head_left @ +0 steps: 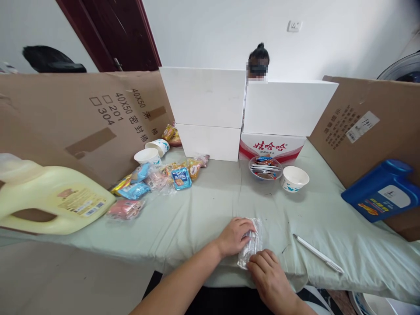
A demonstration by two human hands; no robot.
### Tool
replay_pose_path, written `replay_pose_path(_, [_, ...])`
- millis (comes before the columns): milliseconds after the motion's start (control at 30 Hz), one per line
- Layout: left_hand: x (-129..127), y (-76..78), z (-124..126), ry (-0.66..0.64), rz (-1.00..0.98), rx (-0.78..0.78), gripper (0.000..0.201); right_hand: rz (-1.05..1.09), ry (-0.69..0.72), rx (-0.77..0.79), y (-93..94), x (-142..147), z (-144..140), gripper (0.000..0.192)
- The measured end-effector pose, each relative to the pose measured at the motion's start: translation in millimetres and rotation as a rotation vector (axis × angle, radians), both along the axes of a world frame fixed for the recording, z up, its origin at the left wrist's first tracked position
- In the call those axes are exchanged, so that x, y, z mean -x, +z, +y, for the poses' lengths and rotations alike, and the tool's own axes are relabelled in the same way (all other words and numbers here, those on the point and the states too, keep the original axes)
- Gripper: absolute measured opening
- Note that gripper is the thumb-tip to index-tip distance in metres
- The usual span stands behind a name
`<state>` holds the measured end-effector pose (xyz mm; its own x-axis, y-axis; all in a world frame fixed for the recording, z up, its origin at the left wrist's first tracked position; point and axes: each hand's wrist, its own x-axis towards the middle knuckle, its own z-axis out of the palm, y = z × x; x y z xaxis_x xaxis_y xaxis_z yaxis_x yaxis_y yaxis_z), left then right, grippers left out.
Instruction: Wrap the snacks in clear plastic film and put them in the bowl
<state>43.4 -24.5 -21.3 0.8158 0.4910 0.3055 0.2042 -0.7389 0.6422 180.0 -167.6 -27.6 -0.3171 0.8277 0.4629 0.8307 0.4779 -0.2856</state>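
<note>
A small clear plastic bag [254, 245] lies on the cloth near the table's front edge, with both hands on it. My left hand [234, 237] is at the bag's upper left, its fingers curled over the plastic. Lower down, my right hand [269, 275] grips the near right edge with bent fingers; its fingertips are partly hidden. Whatever the bag holds, if anything, I cannot make out. To the right of my right hand a white pen [318, 253] lies slantwise on the cloth.
Packaged snacks [160, 177] and paper bowls [147, 155] sit at left, beside a yellow jug [65, 205]. White boxes [210, 105] stand behind. A plastic bowl of packets [265, 169], a paper bowl [294, 179] and a blue bottle [382, 190] are at right. A person's head [258, 61] shows behind.
</note>
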Motion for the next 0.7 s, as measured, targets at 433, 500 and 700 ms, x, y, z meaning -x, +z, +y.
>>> replay_pose_path(433, [0.0,-25.9,11.9,0.100,-0.219,0.353,0.074,-0.140,-0.367,0.256,-1.8,-26.9,89.2,0.017])
replay_pose_path(500, [0.9,-24.3,10.7,0.111,-0.238,0.385,0.072,-0.172,-0.414,0.274,-5.4,-23.3,95.0,0.014])
replay_pose_path(700, [-2.1,-9.8,1.0,0.215,-0.120,0.072,0.015,-0.247,-0.468,0.293,-8.8,-10.3,93.9,0.011])
